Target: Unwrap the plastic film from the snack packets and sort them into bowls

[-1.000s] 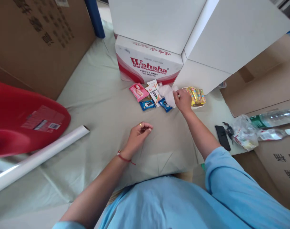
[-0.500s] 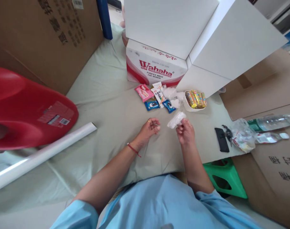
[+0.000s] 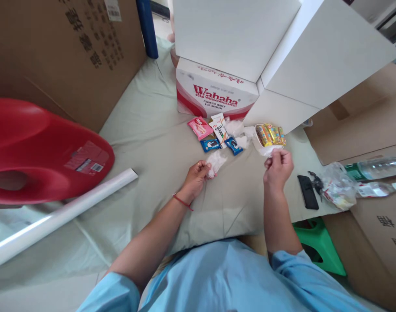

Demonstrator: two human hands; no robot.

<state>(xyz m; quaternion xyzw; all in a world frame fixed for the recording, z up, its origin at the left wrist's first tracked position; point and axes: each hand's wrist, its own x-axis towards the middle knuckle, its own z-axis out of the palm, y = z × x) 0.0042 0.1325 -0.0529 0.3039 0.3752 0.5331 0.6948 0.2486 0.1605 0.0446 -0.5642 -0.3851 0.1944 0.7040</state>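
Note:
My left hand (image 3: 196, 177) pinches a crumpled, whitish see-through plastic bag (image 3: 217, 162) just above the cloth. My right hand (image 3: 278, 168) is closed, fingers pinched on a thin white sheet (image 3: 268, 151) at the near rim of a small white bowl (image 3: 258, 139); whether the sheet is plastic or paper I cannot tell. Yellow-wrapped snacks (image 3: 272, 134) fill the bowl. Left of it lie white crumpled pieces (image 3: 235, 128), a pink snack packet (image 3: 200, 127), a white snack packet (image 3: 220, 132) and two blue packets, one left (image 3: 210, 145) and one right (image 3: 234, 146).
Behind the snacks stand a Wahaba-style water carton (image 3: 214, 93) and large white boxes (image 3: 230, 37). At left are a red plastic stool (image 3: 51, 151) and a white roll (image 3: 70, 210). A phone (image 3: 307, 192), a plastic bag (image 3: 339, 186) and bottles (image 3: 376, 169) lie right.
My right hand has moved right and forward to the bowl. My left hand, empty before, now holds crumpled plastic like that seen earlier in my right hand.

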